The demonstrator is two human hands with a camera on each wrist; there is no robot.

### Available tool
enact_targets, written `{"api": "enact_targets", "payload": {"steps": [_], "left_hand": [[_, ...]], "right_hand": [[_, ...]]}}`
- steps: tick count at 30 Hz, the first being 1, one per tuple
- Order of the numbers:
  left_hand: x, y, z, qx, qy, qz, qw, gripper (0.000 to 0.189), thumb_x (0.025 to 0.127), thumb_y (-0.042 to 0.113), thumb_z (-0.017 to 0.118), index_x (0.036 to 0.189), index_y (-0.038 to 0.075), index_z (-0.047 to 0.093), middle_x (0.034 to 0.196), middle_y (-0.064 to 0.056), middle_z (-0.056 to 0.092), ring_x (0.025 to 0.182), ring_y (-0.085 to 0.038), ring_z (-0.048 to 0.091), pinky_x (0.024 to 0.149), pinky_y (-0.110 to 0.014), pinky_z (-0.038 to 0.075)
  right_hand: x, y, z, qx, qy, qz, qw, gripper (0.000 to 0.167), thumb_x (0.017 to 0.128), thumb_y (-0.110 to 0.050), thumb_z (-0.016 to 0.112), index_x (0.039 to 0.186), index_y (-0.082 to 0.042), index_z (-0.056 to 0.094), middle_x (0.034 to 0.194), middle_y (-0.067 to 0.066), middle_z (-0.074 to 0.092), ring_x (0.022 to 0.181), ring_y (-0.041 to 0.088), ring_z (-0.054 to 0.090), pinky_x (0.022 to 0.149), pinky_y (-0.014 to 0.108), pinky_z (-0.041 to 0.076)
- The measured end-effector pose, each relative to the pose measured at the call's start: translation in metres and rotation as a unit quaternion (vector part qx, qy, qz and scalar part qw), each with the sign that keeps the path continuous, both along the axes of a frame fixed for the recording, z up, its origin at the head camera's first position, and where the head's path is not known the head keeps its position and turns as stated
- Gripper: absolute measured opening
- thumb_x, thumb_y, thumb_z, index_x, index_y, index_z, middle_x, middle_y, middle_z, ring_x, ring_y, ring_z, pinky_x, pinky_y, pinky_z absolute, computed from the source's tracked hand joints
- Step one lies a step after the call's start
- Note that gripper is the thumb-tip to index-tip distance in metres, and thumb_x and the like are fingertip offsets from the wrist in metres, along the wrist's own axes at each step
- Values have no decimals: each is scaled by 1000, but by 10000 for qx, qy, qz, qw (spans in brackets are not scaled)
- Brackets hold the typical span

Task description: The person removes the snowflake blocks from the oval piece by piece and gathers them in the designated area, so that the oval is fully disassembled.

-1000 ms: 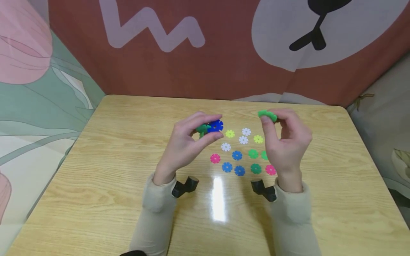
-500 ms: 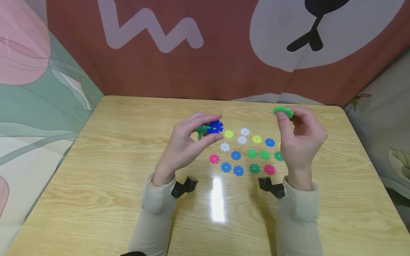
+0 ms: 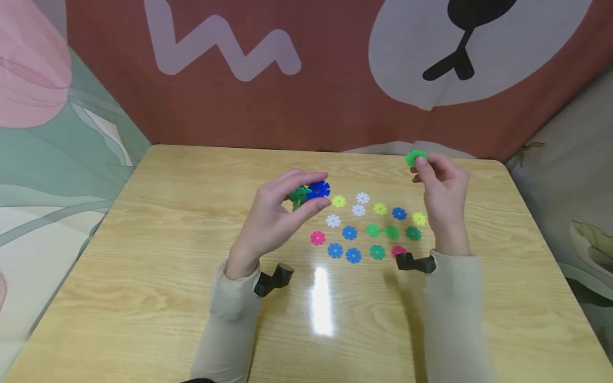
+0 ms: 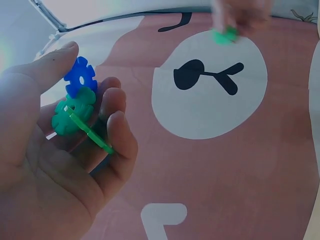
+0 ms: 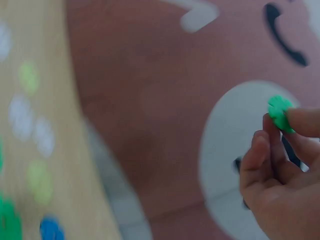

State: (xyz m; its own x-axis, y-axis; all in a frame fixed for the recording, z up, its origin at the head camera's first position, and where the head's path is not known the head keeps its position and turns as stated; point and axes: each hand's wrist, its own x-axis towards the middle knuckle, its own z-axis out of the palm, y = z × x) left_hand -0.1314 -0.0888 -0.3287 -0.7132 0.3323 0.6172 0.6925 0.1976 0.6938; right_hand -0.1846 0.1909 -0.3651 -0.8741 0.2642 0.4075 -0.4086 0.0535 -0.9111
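Observation:
In the left wrist view, a small joined cluster sits in my left hand: a dark blue notched snowflake disc, a green snowflake disc and a lighter green one standing edge-on. Thumb and fingers curl round this cluster above the table. Off to the right, my raised right hand pinches a single bright green snowflake disc between thumb and fingers. The right wrist view shows that green disc partly covered by the thumb. The two hands are well apart.
Loose snowflake discs lie flat on the wooden table between the arms: pink, blue, green, white and yellow. Behind the table's far edge hangs a reddish-brown printed cloth.
My right hand has first swung right, then come partly back left, turning the green disc's face more toward the head camera. My left hand keeps its hold on the cluster.

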Motion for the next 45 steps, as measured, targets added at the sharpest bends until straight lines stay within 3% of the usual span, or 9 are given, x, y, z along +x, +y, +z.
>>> {"api": "enact_targets", "payload": {"steps": [2,5,11,19,33,37,39,42,45], "left_hand": [[1,-1,0,11,-1,18,10000,36,81,2,76,116,-2,67,100,-11,69,83,-12,60,68,-23,49],[1,-1,0,36,10,11,10000,36,81,2,76,116,-2,67,100,-11,70,85,-13,61,69,-23,50],[0,-1,0,110,66,-31,9999,36,80,0,76,115,-3,67,99,-11,70,84,-13,61,68,-23,50],[1,-2,0,77,26,-60,9999,36,80,1,76,115,-2,67,100,-11,70,86,-14,61,70,-23,50],[-1,-4,-3,-19,159,-106,9998,38,79,2,77,116,-2,67,94,-9,68,82,-13,58,68,-23,48],[-1,-4,-3,-73,175,-88,9998,39,79,3,77,117,-2,66,95,-9,68,83,-13,59,68,-25,49],[-2,-3,-3,-101,157,-80,9998,40,80,4,77,117,-2,66,95,-9,68,83,-13,58,69,-26,50],[-2,-3,-3,-106,15,-84,9999,46,80,4,77,123,-2,62,96,-9,69,82,-12,59,71,-28,51],[-2,-2,-3,-111,-203,-96,9997,58,81,5,77,133,0,54,99,-9,70,79,-10,61,69,-26,50]], "right_hand": [[-10,6,-8,823,-883,-31,9927,18,96,-16,60,97,-1,70,81,-9,63,76,9,55,66,19,48],[-21,13,-20,2009,-1774,34,9634,29,97,-25,57,108,0,67,84,-8,58,79,9,52,68,19,46],[-32,21,-40,3502,-2517,249,9019,34,97,-26,58,118,-1,63,103,14,63,89,22,55,69,27,45],[-39,22,-58,4086,-3335,405,8486,28,95,-22,60,108,3,62,104,20,63,86,27,57,69,31,46],[-47,19,-63,4601,-4011,288,7916,29,93,-31,58,95,-3,65,93,14,65,75,23,53,59,31,40],[-45,20,-61,4622,-4030,276,7894,35,94,-33,55,103,-1,64,102,18,64,83,28,58,63,36,45],[-42,19,-56,4516,-3870,334,8033,40,95,-36,54,112,0,62,109,21,62,91,32,58,69,39,47],[-33,13,-39,4211,-3111,441,8508,44,97,-36,56,120,1,60,110,21,61,94,32,56,73,38,46],[-16,-2,-12,3840,-1907,517,9020,38,94,-33,62,117,-3,65,99,14,63,87,23,55,71,28,46]]}}
